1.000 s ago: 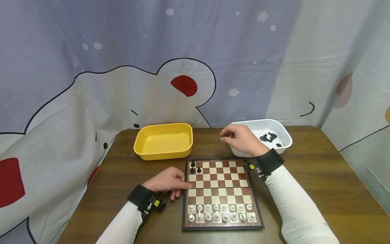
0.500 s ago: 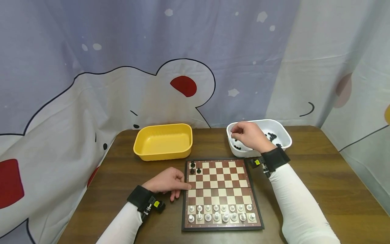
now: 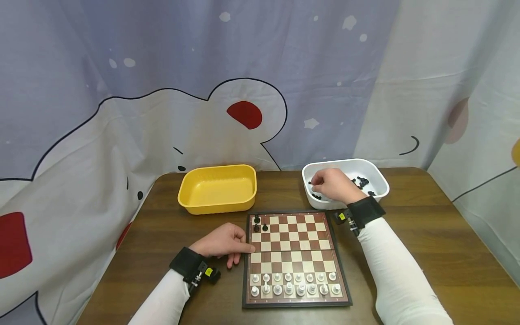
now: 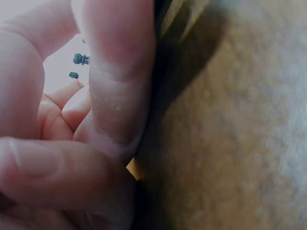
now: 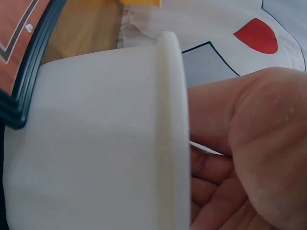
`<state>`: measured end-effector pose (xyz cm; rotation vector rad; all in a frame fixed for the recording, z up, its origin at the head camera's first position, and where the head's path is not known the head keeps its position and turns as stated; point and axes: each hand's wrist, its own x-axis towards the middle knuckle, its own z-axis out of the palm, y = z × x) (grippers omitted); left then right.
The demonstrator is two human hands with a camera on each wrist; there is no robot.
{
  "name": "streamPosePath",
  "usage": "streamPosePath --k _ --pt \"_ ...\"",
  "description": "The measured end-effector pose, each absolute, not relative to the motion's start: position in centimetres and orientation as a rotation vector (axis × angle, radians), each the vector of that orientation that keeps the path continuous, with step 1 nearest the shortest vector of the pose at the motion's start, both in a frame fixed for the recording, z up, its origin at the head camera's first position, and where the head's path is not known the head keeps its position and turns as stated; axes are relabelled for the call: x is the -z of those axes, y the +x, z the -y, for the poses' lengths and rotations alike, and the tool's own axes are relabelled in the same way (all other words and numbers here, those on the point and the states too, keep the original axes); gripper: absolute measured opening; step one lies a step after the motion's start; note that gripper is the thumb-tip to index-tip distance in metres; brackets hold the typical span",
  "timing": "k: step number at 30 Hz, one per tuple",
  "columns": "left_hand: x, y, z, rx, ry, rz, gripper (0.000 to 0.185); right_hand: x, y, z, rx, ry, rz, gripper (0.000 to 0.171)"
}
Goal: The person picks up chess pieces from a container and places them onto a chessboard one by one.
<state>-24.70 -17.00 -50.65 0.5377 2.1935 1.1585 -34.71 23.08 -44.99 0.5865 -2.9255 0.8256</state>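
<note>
My left hand [image 3: 223,241] rests at the left edge of the chessboard [image 3: 300,255], one digit lying on its border and the others beside it. Dark pieces show past its fingers in the left wrist view. My right hand [image 3: 335,184] reaches into the white tub [image 3: 382,186], fingers bent downward. Its fingertips are hidden behind the tub wall in the right wrist view, so I cannot tell whether they pinch a piece. Several black chess pieces [image 3: 363,182] lie in the tub. On the board stand white pieces [image 3: 289,287] in two near rows and three black pieces [image 3: 265,227] at the far left corner.
Left of the tub, a yellow tub [image 3: 219,209] stands at the back of the wooden table [image 3: 422,225]. A patterned curtain [image 3: 162,131] hangs behind the table.
My right hand has moved right from the tub's left rim into the tub, then dipped slightly lower. The left hand and the pieces on the board have stayed put.
</note>
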Motion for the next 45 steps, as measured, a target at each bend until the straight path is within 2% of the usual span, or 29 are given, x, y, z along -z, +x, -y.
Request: streamPosePath --k 8,31,45 --pt "50.8 -24.8 17.0 -1.163 0.53 -2.191 0.047 45.5 -34.8 -23.1 -0.761 0.584 3.013 0.018" --pt "50.9 -24.8 17.0 -1.16 0.545 -2.199 0.047 46.1 -34.9 -22.7 -0.613 0.588 3.088 0.021" --pt "50.9 -24.9 17.1 -1.162 0.557 -2.198 0.047 46.3 -35.0 -22.6 -0.566 0.558 3.11 0.03"
